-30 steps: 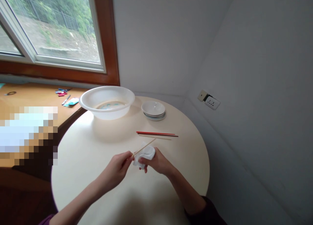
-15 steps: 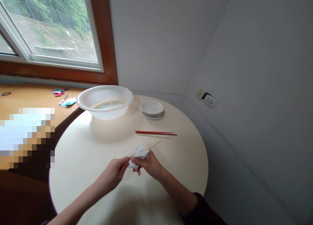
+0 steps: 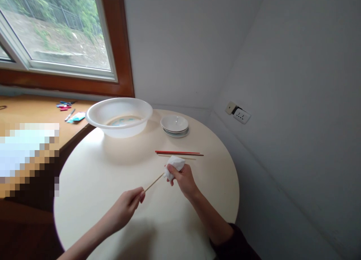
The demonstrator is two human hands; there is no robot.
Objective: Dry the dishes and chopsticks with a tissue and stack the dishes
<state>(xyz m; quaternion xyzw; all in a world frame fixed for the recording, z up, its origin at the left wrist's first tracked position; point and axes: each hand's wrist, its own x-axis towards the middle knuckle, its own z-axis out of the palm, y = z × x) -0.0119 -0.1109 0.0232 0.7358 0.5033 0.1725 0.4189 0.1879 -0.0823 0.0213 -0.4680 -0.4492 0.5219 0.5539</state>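
Note:
My left hand (image 3: 131, 204) is closed round one end of a light wooden chopstick (image 3: 153, 182). The far end of the chopstick runs into a crumpled white tissue (image 3: 175, 165), which hides its tip. My right hand (image 3: 184, 179) pinches the tissue around the stick, fingers wrapped and thumb on top. Just beyond the tissue a red chopstick (image 3: 177, 152), a dark chopstick (image 3: 191, 154) and a pale wooden chopstick (image 3: 189, 158) lie side by side on the round cream table (image 3: 118, 169).
A translucent white basin (image 3: 118, 130) stands at the table's back left. Right of it is a stack of white bowls (image 3: 174, 123). A wooden desk (image 3: 42, 113) adjoins on the left, bearing a pen (image 3: 70, 115) and a blue packet (image 3: 77, 117). Walls rise behind and right.
My hands have drawn apart. The right has slid the tissue up and right along the chopstick, covering its far end, while the left has moved slightly down and left, baring the shaft between.

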